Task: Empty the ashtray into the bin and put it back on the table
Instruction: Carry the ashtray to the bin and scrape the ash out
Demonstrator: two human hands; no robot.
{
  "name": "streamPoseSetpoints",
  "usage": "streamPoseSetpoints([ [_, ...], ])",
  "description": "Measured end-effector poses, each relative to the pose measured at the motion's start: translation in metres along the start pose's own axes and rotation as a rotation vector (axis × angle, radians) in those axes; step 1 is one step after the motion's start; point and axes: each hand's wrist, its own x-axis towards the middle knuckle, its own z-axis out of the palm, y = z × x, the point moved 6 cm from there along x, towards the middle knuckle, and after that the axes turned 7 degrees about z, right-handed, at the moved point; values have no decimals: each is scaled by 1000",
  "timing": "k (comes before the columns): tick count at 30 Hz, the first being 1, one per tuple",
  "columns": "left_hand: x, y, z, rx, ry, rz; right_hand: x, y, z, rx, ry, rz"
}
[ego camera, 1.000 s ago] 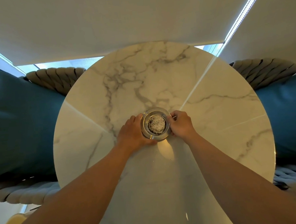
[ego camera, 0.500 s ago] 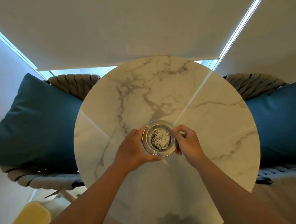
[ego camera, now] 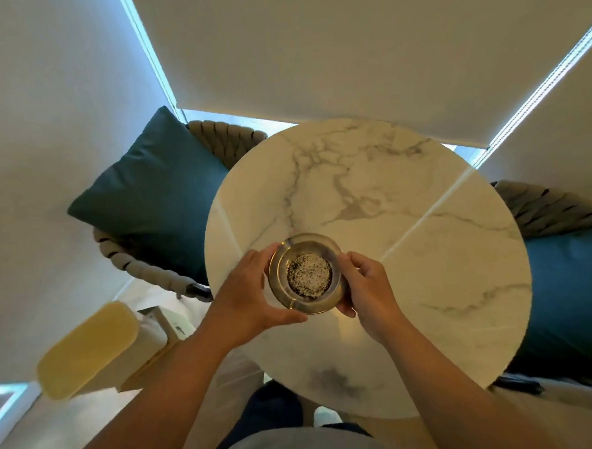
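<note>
A round glass ashtray (ego camera: 307, 275) with grey and black ash in its middle is held above the round marble table (ego camera: 408, 235). My left hand (ego camera: 250, 295) grips its left and near rim. My right hand (ego camera: 366, 289) holds the right rim with the fingertips. The ashtray hovers over the table's near left part, level, with the ash still inside. No bin is in view.
Woven chairs with dark teal cushions stand left (ego camera: 156, 197) and right (ego camera: 572, 295) of the table. A yellow padded seat (ego camera: 88, 348) on a wooden frame lies at the lower left. White blinds (ego camera: 347, 50) hang behind the table. My legs show below.
The ashtray has risen off the table in both hands and come toward me. The view has pulled back and swung left, showing more floor and the yellow seat.
</note>
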Motion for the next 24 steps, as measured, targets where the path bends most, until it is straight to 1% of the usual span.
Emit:
streamPoseSetpoints([
  [5,-77,10,-2,-72,153,-164,-37,9,24,-126,-173,-17],
  [8,-122,10,-3,-78,246,-276,-55,18,45,-199,-283,-16],
  [10,-149,8,-6,-99,301,-320,-65,24,64,-257,-343,-17],
  [15,-213,-1,-38,-84,458,-393,-91,33,131,-367,-525,-18],
  [19,-266,-23,-66,-107,572,-451,-108,43,193,-448,-657,-28],
  [24,-327,-70,-107,-135,630,-484,-120,68,278,-514,-759,4],
])
